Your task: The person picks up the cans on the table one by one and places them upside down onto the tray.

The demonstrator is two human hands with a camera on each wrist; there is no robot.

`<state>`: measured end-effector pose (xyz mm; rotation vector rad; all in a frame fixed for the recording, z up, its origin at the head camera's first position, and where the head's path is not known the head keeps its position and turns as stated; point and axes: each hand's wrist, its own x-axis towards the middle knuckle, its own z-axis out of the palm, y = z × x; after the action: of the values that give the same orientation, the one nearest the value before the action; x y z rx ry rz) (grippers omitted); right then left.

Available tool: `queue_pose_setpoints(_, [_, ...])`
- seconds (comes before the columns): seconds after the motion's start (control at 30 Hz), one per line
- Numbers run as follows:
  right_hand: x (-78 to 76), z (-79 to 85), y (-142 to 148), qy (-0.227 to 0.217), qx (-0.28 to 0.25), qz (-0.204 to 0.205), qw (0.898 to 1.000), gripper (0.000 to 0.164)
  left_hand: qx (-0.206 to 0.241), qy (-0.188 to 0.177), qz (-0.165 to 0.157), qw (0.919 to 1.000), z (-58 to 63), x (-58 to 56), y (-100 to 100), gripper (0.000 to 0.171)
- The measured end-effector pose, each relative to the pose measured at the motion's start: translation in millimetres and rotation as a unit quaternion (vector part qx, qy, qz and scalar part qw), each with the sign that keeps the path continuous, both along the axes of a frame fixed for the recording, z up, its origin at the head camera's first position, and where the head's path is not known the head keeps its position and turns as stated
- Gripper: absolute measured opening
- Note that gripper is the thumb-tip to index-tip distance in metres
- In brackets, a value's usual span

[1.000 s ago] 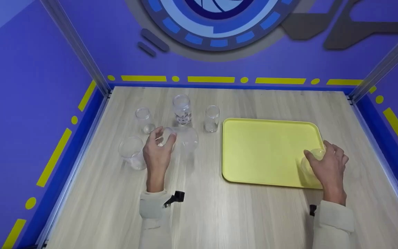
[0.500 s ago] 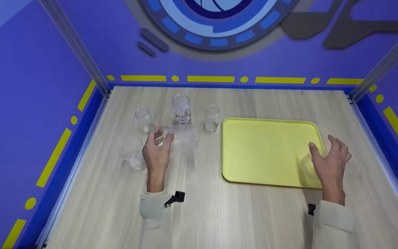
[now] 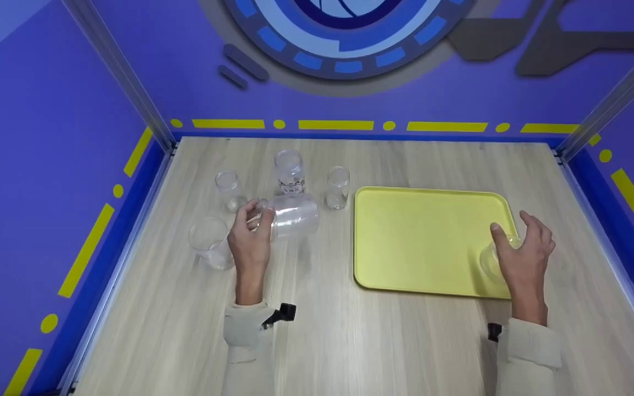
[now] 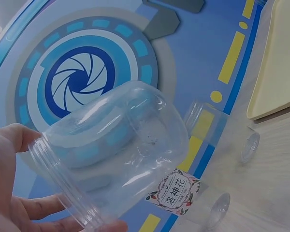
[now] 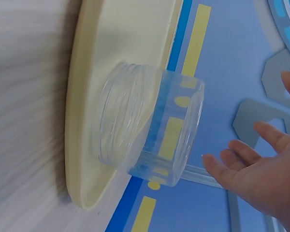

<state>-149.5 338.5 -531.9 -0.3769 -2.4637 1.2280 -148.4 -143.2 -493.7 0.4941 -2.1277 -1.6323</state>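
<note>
My left hand (image 3: pixel 250 245) grips a wide clear plastic jar (image 3: pixel 297 215) by its threaded neck. The jar lies on its side in the air, its base pointing right, and the left wrist view shows thumb and fingers around the neck. On the right end of the yellow tray (image 3: pixel 427 242), another clear jar (image 5: pixel 150 121) stands upside down, threads against the tray. Above and beside it is my right hand (image 3: pixel 527 264), fingers spread; the right wrist view shows a gap between hand (image 5: pixel 261 179) and jar.
Behind the left hand stand a tall jar with a printed label (image 3: pixel 290 175), a slim clear jar (image 3: pixel 338 190) and a small clear jar (image 3: pixel 229 190). A wide clear jar (image 3: pixel 211 242) stands just left of that hand. Purple panels (image 3: pixel 350 107) wall in the wooden table.
My right hand's fingers have spread and moved off the jar on the tray. The jar in my left hand has risen and turned, its base now slightly higher.
</note>
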Motion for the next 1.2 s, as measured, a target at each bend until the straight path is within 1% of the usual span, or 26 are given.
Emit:
queue_pose_setpoints(0.2, [0.9,1.2,-2,-0.01,-0.018,0.011,1.0,0.071,0.008,0.0,-0.006,1.0,0.0,0.5,1,0.045])
queue_pose_setpoints(0.37, [1.3,2.6,-4,-0.021,-0.029,0.024,0.999,0.074,0.012,0.006,-0.015,0.9998,0.6,1.4,2,0.045])
queue_pose_setpoints(0.53, [-0.3,2.7,-6,-0.025,-0.043,0.04,0.998,0.076,0.01,0.017,-0.027,0.9994,1.3,1.9,3,0.045])
queue_pose_setpoints(0.7, [-0.5,1.7,-10,-0.02,-0.071,0.051,0.996,0.075,0.009,0.034,-0.034,0.9988,1.6,2.3,5,0.045])
queue_pose_setpoints(0.87, [-0.3,3.5,-14,-0.018,-0.099,0.058,0.993,0.075,0.013,0.036,-0.035,0.9987,2.5,2.3,6,0.045])
queue_pose_setpoints(1.0, [-0.2,3.3,-16,-0.023,-0.12,0.07,0.99,0.076,0.017,0.033,-0.03,0.9988,2.2,2.2,7,0.044])
queue_pose_setpoints(1.2, [-1.9,1.2,-20,-0.026,-0.134,0.082,0.987,0.073,0.024,0.03,-0.026,0.9989,1.5,2.1,8,0.043])
